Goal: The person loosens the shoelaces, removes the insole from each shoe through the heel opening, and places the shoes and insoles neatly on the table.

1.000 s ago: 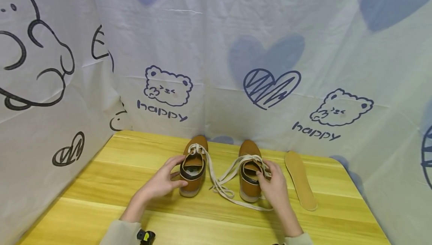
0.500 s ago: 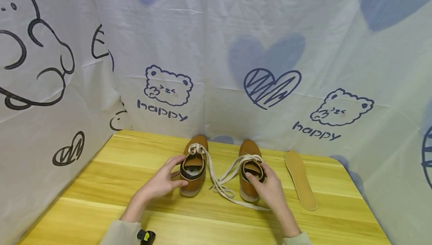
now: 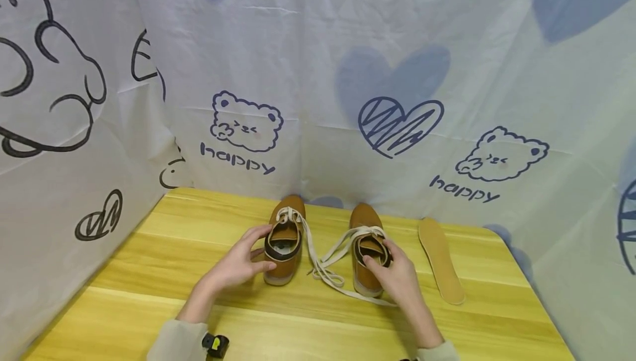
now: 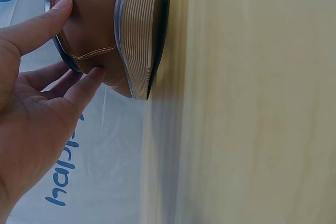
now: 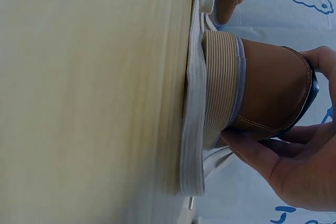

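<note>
Two brown lace-up shoes stand side by side, toes toward the back wall. My left hand (image 3: 237,264) grips the left shoe (image 3: 280,270) around its heel; in the left wrist view the thumb lies near the collar of this shoe (image 4: 94,22) and fingers touch its side. Around the heel of the right shoe (image 3: 366,282) my right hand (image 3: 403,279) grips, thumb at the collar and fingers along the outer side, as the right wrist view of that shoe (image 5: 268,85) also shows. White laces (image 3: 330,277) trail loose between the shoes. The left shoe's lace is threaded at the front.
A tan insole (image 3: 441,261) lies on the wooden table (image 3: 298,328) to the right of the right shoe. Behind stands a printed cloth wall (image 3: 318,168), close to the shoe toes. A small black-and-yellow device (image 3: 216,345) sits by my left cuff.
My right thumb has moved left across the right shoe's opening to its collar. The left hand stays at its shoe. The head view has tilted slightly downward.
</note>
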Motion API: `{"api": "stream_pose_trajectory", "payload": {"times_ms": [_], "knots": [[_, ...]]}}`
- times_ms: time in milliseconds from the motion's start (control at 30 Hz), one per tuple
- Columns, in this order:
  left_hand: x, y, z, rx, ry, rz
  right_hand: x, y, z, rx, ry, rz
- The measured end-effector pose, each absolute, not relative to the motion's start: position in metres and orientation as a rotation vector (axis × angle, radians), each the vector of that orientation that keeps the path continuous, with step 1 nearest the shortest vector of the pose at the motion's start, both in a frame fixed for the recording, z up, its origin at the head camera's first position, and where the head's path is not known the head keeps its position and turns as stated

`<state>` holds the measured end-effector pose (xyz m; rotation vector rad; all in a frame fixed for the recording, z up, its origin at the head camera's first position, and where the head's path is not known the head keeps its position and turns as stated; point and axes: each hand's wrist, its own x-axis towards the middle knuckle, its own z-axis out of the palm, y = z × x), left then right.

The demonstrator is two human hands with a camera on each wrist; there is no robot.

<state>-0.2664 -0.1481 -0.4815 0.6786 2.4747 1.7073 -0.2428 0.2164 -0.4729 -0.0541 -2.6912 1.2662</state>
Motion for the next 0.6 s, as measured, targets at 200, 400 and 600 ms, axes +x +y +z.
{"api": "stream_pose_trajectory", "payload": {"times_ms": [200,400,600], "knots": [[-0.267,-0.148,-0.48,0.696,2.501,1.689,-0.236,0.223,-0.47,-0.023,-2.717,1.274],[-0.266,-0.148,-0.481,0.69,2.498,1.689,-0.227,0.231,-0.467,0.029,-2.76,1.308],[-0.265,-0.148,-0.478,0.693,2.496,1.702,-0.218,0.238,-0.464,0.089,-2.793,1.317]]}}
